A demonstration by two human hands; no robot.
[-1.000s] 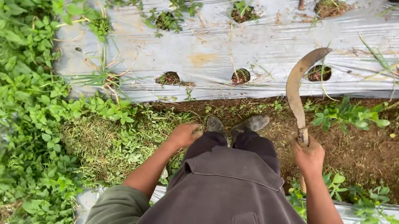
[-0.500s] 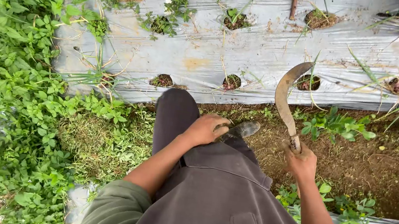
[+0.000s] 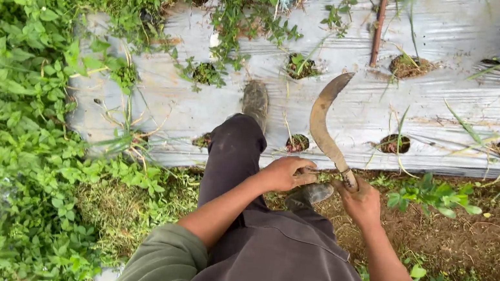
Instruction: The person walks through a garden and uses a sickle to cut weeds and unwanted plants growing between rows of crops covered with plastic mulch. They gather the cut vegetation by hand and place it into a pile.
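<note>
Gripping the sickle [image 3: 329, 122] by its handle, the right hand [image 3: 360, 202] keeps the curved blade pointing up and left over the plastic mulch sheet [image 3: 409, 26]; the left hand [image 3: 284, 173] is curled loosely beside it, holding nothing.

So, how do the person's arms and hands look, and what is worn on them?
Both hands, left hand and right hand, are bare, without gloves. The forearms are bare too. Olive-green sleeves are pushed up to about the elbows. No watch or ring is visible.
</note>
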